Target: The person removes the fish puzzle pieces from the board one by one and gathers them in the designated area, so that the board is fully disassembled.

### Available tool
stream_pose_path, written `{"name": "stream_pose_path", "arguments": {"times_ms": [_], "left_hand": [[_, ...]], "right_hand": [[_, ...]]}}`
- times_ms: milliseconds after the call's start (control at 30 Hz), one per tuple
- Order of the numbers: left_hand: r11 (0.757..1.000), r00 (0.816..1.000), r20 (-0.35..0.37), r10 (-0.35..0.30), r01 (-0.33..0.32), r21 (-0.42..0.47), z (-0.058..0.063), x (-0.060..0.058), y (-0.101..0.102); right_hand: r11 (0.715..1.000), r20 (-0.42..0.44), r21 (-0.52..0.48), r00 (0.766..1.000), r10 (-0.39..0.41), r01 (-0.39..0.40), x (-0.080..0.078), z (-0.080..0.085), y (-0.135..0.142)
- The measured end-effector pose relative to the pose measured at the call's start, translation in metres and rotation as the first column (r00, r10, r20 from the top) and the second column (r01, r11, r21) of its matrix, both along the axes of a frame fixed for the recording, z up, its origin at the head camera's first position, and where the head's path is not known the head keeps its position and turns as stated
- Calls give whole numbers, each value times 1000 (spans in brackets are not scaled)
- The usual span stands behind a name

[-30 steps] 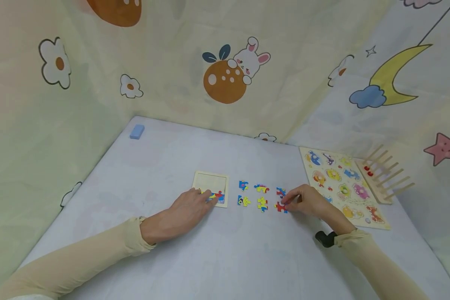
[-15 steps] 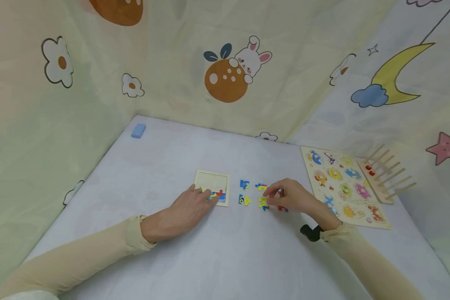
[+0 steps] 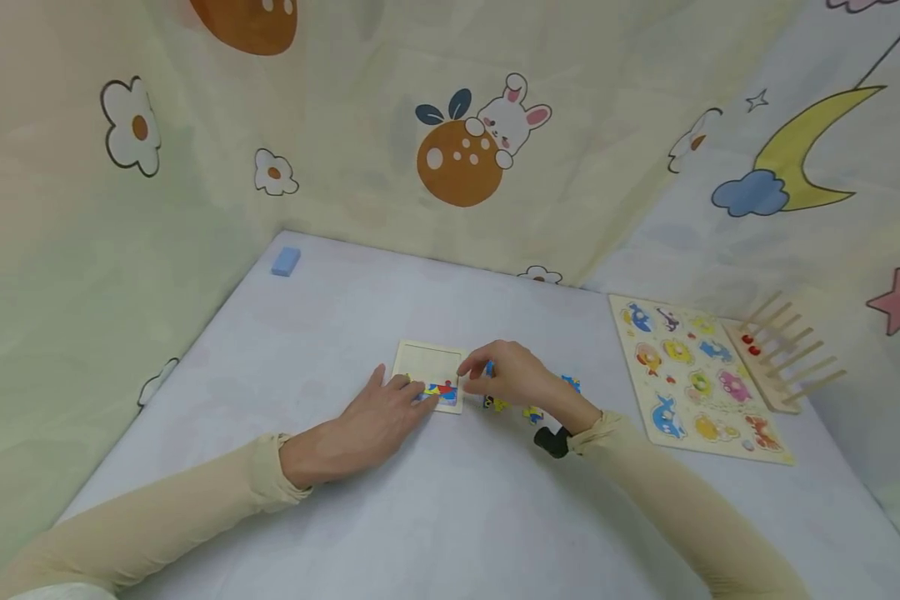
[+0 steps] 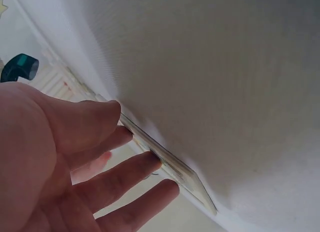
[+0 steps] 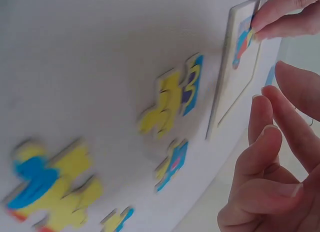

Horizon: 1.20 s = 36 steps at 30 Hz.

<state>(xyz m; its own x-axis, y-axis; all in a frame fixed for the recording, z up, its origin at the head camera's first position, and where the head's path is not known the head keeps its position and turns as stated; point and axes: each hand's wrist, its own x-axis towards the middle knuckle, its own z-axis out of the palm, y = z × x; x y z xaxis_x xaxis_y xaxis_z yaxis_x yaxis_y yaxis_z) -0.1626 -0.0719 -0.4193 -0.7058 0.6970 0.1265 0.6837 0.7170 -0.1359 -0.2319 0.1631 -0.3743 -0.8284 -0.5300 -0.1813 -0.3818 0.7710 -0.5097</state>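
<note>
My left hand (image 3: 375, 425) rests its straight fingertips on a small square wooden puzzle tray (image 3: 401, 360). A strip of blue, red and yellow jigsaw pieces (image 3: 441, 394) lies along the tray's near side. In the left wrist view the tray (image 4: 192, 179) appears edge-on beneath the fingers of the left hand (image 4: 75, 157). Just right of the tray, my right hand (image 3: 513, 373) hovers with loosely bent fingers. The right wrist view shows no piece between that hand's (image 5: 270, 177) thumb and index finger. Loose yellow-and-blue pieces (image 5: 170, 102) lie below it, some hidden by the hand in the head view.
A pegged animal puzzle board (image 3: 682, 379) lies at the right, beside a wooden rack (image 3: 761, 367) with upright pegs and red beads. A blue block (image 3: 286, 262) sits at the far left corner. Patterned curtains (image 3: 360, 150) surround the white table (image 3: 360, 308).
My right hand has moved left from the rightmost loose pieces, across the middle ones, to the tray's right edge. The left hand has stayed on the tray. The view has shifted slightly.
</note>
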Motion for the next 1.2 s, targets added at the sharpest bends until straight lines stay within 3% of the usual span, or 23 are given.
{"name": "stream_pose_path", "arguments": {"times_ms": [233, 433, 633, 1100, 1200], "left_hand": [[1000, 999, 30, -14, 14, 6, -2, 2, -2], [994, 997, 17, -77, 76, 78, -2, 4, -8], [998, 997, 64, -34, 37, -49, 7, 7, -10], [997, 997, -66, -45, 40, -71, 3, 18, -3], [997, 998, -62, -32, 28, -71, 4, 20, 0]], "right_hand": [[1000, 45, 15, 999, -14, 14, -6, 2, -21], [998, 67, 43, 997, -50, 47, -8, 0, -33], [999, 63, 27, 998, -21, 19, -11, -1, -39], [999, 76, 44, 997, -10, 7, -15, -3, -59], [999, 68, 51, 998, -4, 0, -15, -3, -63]]}}
